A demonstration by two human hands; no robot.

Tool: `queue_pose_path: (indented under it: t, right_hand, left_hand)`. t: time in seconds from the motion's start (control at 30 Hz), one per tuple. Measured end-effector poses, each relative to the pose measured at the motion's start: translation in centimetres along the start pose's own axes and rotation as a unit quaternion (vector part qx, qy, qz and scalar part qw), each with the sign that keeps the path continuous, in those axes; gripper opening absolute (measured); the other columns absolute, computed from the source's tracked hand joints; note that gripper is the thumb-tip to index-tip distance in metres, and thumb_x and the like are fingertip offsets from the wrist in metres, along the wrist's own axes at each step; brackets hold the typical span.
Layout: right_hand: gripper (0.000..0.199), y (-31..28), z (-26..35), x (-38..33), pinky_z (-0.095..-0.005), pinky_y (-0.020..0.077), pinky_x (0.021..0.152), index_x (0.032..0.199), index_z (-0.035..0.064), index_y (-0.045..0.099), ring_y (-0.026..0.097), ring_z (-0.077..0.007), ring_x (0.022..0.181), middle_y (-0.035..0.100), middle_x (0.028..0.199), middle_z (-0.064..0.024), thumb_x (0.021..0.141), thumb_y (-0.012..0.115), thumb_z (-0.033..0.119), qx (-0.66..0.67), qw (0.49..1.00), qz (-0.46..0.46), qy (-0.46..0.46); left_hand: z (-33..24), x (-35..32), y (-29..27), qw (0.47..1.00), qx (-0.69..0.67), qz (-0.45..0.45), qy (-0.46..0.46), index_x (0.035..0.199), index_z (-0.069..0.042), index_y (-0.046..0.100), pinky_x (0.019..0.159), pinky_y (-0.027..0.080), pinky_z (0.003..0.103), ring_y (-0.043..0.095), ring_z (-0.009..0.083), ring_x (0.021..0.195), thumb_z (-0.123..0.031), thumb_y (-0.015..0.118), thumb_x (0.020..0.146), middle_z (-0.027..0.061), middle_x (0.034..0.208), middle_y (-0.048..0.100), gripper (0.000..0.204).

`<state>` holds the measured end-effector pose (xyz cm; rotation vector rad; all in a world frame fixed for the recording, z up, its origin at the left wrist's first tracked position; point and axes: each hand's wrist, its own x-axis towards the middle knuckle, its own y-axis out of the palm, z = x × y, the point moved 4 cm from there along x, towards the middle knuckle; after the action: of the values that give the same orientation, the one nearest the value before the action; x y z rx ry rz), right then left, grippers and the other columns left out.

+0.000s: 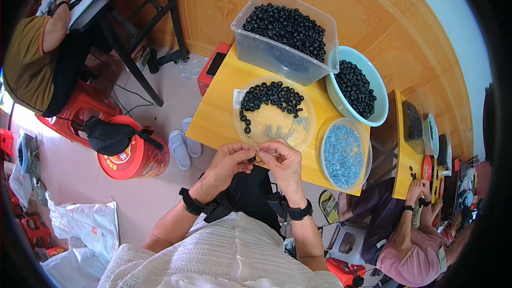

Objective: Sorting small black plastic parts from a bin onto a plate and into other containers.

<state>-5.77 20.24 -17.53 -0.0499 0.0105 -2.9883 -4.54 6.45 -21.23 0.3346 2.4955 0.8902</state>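
Observation:
My left hand (pixel 226 162) and my right hand (pixel 284 164) meet just off the table's front edge, both pinched. Between the left fingertips shows a black bead (pixel 252 159). My right fingertips close on something thin and pale, perhaps a thread, too fine to make out. Just beyond them is a round clear plate (pixel 306 128). Black ring-shaped beads (pixel 269 94) curve along its far and left side, and a short row of them runs toward my hands. Small pale-blue clear pieces (pixel 285 130) lie in its near part.
The yellow table (pixel 210 122) also carries a clear bin (pixel 285 58) of black beads, a light-blue bowl (pixel 383 109) of more, and a dish of pale-blue bits (pixel 344 157). A red bucket (pixel 133 162) stands left. One person (pixel 32 64) works at left, another (pixel 410 250) at right.

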Motion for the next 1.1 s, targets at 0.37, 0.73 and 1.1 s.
queue_pose_path:
  t: [0.37, 0.73, 1.1]
  right_hand:
    - [0.019, 0.2, 2.3, 0.1, -0.0239, 0.0513, 0.063, 0.09, -0.0034, 0.063, 0.062, -0.0146, 0.074, 0.06, 0.082, -0.0077, 0.072, 0.067, -0.005, -0.162, 0.982, 0.06, -0.074]
    - [0.014, 1.2, 3.1, -0.8, -0.0317, 0.0459, 0.057, 0.086, -0.0016, 0.058, 0.058, -0.0269, 0.067, 0.054, 0.076, -0.0126, 0.074, 0.065, -0.003, -0.258, 0.951, -0.01, -0.171]
    - [0.012, 2.0, 2.9, -1.2, -0.0285, 0.0443, 0.053, 0.083, -0.0015, 0.06, 0.057, -0.0225, 0.061, 0.055, 0.073, -0.0109, 0.072, 0.065, -0.005, -0.263, 0.944, -0.017, -0.199]
  left_hand:
    - [-0.5, -0.6, 0.0, 1.0, 0.011, -0.008, -0.007, 0.09, -0.005, 0.066, 0.06, 0.047, 0.018, 0.057, 0.0054, 0.064, -0.016, 0.061, 0.085, -0.0002, 0.076, 0.062, 0.013]
    - [-0.6, -0.3, -0.3, 0.999, -0.035, 0.005, 0.018, 0.094, -0.003, 0.064, 0.061, 0.047, 0.019, 0.057, 0.0056, 0.067, -0.015, 0.058, 0.087, 0.0002, 0.08, 0.062, 0.015]
    - [-0.1, 0.0, -0.5, 0.998, -0.055, 0.013, 0.015, 0.093, -0.003, 0.064, 0.062, 0.048, 0.018, 0.057, 0.006, 0.067, -0.015, 0.059, 0.087, 0.0006, 0.081, 0.063, 0.015]
